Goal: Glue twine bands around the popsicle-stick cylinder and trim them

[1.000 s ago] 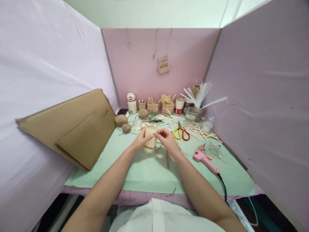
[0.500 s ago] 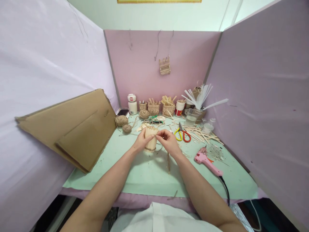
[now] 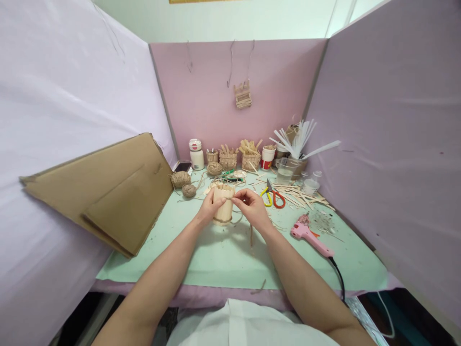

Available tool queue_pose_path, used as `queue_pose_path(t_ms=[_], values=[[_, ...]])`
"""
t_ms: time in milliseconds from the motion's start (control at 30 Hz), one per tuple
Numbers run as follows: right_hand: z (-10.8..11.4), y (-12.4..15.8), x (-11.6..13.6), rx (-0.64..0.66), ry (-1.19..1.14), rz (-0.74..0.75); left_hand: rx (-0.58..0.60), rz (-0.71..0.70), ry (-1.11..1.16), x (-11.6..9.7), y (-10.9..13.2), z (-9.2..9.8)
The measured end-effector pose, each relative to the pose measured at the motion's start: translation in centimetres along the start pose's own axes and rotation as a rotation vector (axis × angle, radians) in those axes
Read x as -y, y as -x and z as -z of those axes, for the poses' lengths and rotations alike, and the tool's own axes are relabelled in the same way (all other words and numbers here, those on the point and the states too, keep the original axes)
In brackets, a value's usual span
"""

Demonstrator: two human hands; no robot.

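A small cup made of pale wooden sticks (image 3: 224, 210) is held above the table, nearly upright, with a band of twine round its lower end. My left hand (image 3: 209, 207) is closed round its left side, thumb across the front near the rim. My right hand (image 3: 251, 205) pinches a strand of twine (image 3: 230, 198) against the cup's upper right side. A loose length of twine (image 3: 251, 235) hangs below my right hand. The far side of the cup is hidden.
Scissors (image 3: 272, 197) and a pink glue gun (image 3: 310, 235) lie to the right, near scattered thin sticks (image 3: 302, 196). Twine balls (image 3: 180, 179) sit at the back left. Containers of sticks (image 3: 250, 161) line the back. Cardboard (image 3: 122, 202) leans on the left.
The cup has turned and tipped slightly in my left hand, so more of its front and its upper twine shows. My right hand keeps its pinch. The view has shifted a little.
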State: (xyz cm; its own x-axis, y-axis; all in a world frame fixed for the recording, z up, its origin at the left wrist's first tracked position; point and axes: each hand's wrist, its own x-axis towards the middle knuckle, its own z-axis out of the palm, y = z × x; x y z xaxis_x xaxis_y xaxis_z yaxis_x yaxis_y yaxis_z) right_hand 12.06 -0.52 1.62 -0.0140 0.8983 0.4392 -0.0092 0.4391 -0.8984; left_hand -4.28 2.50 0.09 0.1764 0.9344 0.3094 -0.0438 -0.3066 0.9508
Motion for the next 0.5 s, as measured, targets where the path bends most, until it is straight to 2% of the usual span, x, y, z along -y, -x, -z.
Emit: queue_pose_path(t_ms=[500], values=[[0.33, -0.16, 0.06, 0.040, -0.066, -0.060, 0.080, 0.116, 0.238, -0.68, 0.58, -0.42]])
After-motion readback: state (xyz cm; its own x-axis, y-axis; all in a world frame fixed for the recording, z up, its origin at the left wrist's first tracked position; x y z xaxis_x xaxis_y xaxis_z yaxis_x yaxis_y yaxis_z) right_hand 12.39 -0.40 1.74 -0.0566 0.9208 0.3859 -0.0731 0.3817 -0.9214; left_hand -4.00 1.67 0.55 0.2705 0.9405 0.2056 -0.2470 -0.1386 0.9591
